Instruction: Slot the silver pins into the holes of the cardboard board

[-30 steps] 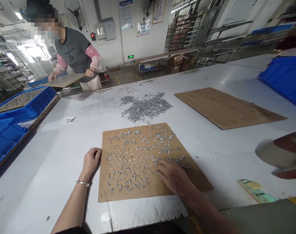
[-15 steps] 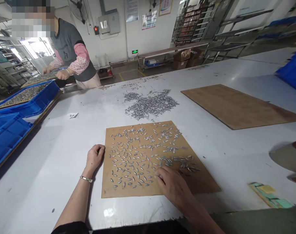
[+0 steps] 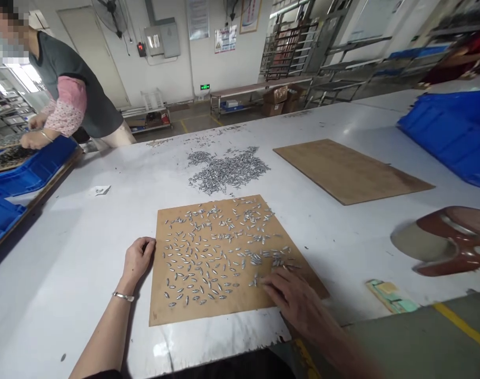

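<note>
A thin brown board (image 3: 240,310) lies flat on the white table, with many small silver spindle-shaped pieces (image 3: 196,252) on it. On its left half they lie spread apart; to the right and at the top several clumps overlap. My left hand (image 3: 137,260) has its fingers curled against the board's left edge. Over the lower right part, my right hand (image 3: 293,295) is bent down with its fingers drawn together, close to a few pieces. Its fingertips are partly hidden, so what they hold does not show. Beyond the board sits a loose heap of the same pieces (image 3: 227,171).
Another brown board (image 3: 346,171) lies at the right. A reddish-brown and grey object (image 3: 453,237) and a green-yellow item (image 3: 392,295) are near the right front edge. Blue bins stand at left (image 3: 2,216) and right (image 3: 453,131). A co-worker (image 3: 77,89) leans over trays at left.
The view has swung right, so the scene sits further left and more of the reddish-brown object shows. My right hand has shifted slightly rightward over the board; the left hand stays at its edge.
</note>
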Motion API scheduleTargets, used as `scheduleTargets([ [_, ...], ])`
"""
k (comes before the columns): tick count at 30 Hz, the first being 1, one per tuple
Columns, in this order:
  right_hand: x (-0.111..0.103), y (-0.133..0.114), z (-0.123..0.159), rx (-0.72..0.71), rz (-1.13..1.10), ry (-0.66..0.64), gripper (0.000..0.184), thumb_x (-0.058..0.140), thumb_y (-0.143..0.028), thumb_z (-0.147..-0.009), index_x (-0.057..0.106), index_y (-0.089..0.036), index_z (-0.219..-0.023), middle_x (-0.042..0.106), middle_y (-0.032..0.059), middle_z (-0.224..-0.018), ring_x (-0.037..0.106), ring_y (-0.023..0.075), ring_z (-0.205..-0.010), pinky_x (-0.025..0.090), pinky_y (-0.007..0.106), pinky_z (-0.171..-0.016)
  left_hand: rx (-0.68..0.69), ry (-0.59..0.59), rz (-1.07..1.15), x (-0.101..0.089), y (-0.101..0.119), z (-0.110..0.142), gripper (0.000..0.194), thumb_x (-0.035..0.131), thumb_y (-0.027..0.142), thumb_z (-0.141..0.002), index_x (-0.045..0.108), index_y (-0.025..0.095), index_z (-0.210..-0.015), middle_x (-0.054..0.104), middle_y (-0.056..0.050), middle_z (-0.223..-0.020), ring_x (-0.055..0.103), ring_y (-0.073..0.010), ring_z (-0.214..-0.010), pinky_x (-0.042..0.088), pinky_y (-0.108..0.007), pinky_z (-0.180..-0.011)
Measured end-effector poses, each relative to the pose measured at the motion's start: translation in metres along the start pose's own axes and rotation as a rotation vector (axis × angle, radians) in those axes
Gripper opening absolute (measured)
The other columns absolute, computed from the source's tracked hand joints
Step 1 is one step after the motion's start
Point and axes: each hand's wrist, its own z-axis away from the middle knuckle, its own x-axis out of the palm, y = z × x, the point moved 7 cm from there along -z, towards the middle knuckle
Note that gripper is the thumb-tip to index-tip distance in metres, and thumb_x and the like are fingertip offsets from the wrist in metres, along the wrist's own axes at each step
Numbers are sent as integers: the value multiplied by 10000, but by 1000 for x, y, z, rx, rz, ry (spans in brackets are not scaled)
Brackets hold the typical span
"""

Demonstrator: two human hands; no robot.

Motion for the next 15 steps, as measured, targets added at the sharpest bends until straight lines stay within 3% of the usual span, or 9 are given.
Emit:
scheduleTargets([
  [3, 11, -14, -5, -46, 105, -6, 223, 507, -185, -1006, 662, -246, -858, 679, 13, -834, 678, 204, -806, 492, 341, -798, -8, 9, -3, -1, 0, 1, 384, 490, 524, -913, 731, 225, -922, 794, -91, -1012, 722, -279, -932, 540, -385, -873],
  [8, 25, -7, -5, -8, 255, 14, 209, 555, -104, -917, 624, -240, -774, 666, 12, -779, 670, 224, -747, 450, 350, -747, -21, 15, 18, -1, 0, 3, 373, 499, 521, -922, 726, 225, -924, 794, -91, -1015, 724, -275, -929, 543, -385, -866],
  [12, 27, -7, -4, 5, 182, 64, 197, 544, -129, -933, 645, -246, -810, 681, 4, -790, 668, 202, -717, 440, 322, -693, -17, 6, 37, 1, 0, 4, 356, 508, 508, -928, 727, 228, -930, 793, -86, -1013, 726, -271, -927, 541, -379, -848],
  [15, 31, -20, -13, -2, 81, 63, 206, 521, -147, -957, 630, -243, -810, 685, 2, -812, 677, 189, -751, 453, 306, -708, -14, 4, 47, 1, 0, 5, 353, 509, 508, -931, 723, 228, -917, 789, -84, -998, 722, -267, -913, 539, -378, -844],
])
